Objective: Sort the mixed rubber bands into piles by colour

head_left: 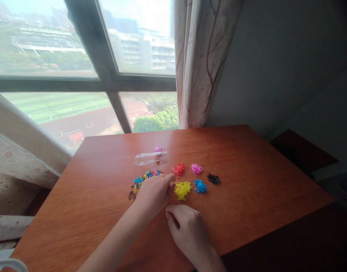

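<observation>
My left hand [158, 189] reaches over the table between a mixed pile of small coloured rubber bands [141, 180] and the sorted piles. Its fingers are bent together close to the red pile [179, 170] and the yellow pile [182, 190]; whatever they pinch is too small to make out. Nearer to me, my right hand [188, 224] rests low over the wood, thumb and fingertips closed, with their contents hidden. A blue pile [200, 186], a pink pile [196, 169] and a black pile [213, 178] lie to the right. My left hand covers part of the mixed pile.
Behind the piles, a clear plastic container [150, 158] lies on its side, with a pink object [159, 149] by it. The brown wooden table [85, 207] meets the window and curtain [196, 64] at the back. A white curved object [9, 262] shows at lower left.
</observation>
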### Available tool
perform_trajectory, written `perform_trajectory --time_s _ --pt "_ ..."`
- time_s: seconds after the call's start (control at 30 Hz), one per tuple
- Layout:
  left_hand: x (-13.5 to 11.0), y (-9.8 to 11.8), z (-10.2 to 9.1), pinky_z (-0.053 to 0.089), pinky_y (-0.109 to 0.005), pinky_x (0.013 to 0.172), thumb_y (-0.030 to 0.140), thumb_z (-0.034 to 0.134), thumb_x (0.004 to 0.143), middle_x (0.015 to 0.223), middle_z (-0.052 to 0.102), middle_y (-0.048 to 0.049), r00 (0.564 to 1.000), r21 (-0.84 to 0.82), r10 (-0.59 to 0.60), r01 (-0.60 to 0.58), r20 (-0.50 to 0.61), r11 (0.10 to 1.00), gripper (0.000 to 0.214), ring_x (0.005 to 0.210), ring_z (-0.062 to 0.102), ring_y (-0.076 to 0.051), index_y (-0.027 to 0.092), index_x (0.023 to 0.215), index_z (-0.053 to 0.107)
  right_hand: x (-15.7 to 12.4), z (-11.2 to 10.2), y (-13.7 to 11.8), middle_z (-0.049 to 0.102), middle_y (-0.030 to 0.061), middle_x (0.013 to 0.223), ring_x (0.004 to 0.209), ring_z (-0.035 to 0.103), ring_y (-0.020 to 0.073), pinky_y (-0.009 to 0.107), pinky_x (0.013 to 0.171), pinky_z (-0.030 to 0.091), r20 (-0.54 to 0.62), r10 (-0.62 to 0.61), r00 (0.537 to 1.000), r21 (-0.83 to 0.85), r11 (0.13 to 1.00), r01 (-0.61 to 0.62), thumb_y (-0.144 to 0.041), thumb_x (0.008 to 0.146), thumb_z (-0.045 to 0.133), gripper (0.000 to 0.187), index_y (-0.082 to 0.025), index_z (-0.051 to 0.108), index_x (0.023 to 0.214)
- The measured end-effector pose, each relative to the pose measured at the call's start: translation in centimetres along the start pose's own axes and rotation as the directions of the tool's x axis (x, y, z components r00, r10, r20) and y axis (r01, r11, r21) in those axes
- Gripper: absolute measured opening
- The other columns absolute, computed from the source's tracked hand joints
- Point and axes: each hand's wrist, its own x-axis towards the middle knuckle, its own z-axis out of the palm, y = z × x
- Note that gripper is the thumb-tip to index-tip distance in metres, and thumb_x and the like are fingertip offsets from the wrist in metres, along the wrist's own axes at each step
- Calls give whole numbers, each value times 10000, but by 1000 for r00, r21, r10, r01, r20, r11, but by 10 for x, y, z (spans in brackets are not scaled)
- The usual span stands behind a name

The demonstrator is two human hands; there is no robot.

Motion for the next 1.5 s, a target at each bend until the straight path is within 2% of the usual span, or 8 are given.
perform_trajectory --time_s 0.1,0.23,0.37,0.53,0.67,0.97,1.3,1.5 --pt "-17 -14 -7 420 -249 619 263 447 928 851 732 -23 999 -9 -42 42 -28 999 206 794 686 -199 246 954 651 0 -1 -1 666 -10 781 724 612 157 251 661 344 9 1 1000 -15 1000 -1 -151 917 457 185 -239 613 868" --pt "-47 -37 -8 416 -237 584 346 465 932 788 724 5 986 -101 -138 129 -94 987 216 680 665 -166 254 965 657 1 -2 -4 673 -7 787 734 620 152 241 669 356 17 12 1000 -64 998 -11 -156 920 475 169 -239 620 895" --pt "-75 -52 2 438 -224 576 336 471 922 772 722 11 974 -170 -187 164 -130 972 215 632 647 -147 239 945 662 3 -1 -5 678 -11 781 722 627 148 233 656 362 21 22 1000 -111 994 -19 -152 914 496 153 -240 621 902" --pt "-97 -56 19 495 -225 641 329 488 914 853 743 7 962 -237 -195 147 -192 960 193 691 679 -149 247 946 661 7 0 -8 677 -14 766 699 621 152 240 630 350 23 41 999 -138 990 -38 -150 901 515 141 -242 621 893" --pt "-102 -55 27 518 -227 674 322 485 916 895 752 3 959 -262 -203 148 -197 954 190 743 702 -157 251 932 660 10 5 -14 682 -13 795 724 623 158 246 642 352 36 41 999 -125 992 -36 -144 892 530 145 -246 628 924" --pt "-101 -50 31 526 -251 702 296 475 915 913 749 -7 966 -209 -183 144 -180 967 189 800 711 -176 251 934 658 21 19 -26 701 -25 861 760 648 167 253 650 351 113 -7 994 -101 995 18 -140 883 539 192 -262 611 1013" --pt "-101 -49 29 519 -246 702 303 472 921 905 745 -4 969 -211 -182 146 -167 967 192 792 705 -172 255 929 658 28 25 -25 687 -28 809 730 637 161 253 611 319 122 -9 992 -176 984 31 -169 907 522 108 -252 587 880" --pt "-102 -49 29 518 -251 712 318 476 927 927 745 1 971 -241 -188 148 -151 959 193 814 705 -174 262 940 660 24 20 -27 657 -28 717 643 610 136 238 584 308 60 -26 998 -109 994 33 -165 894 510 128 -233 572 805"
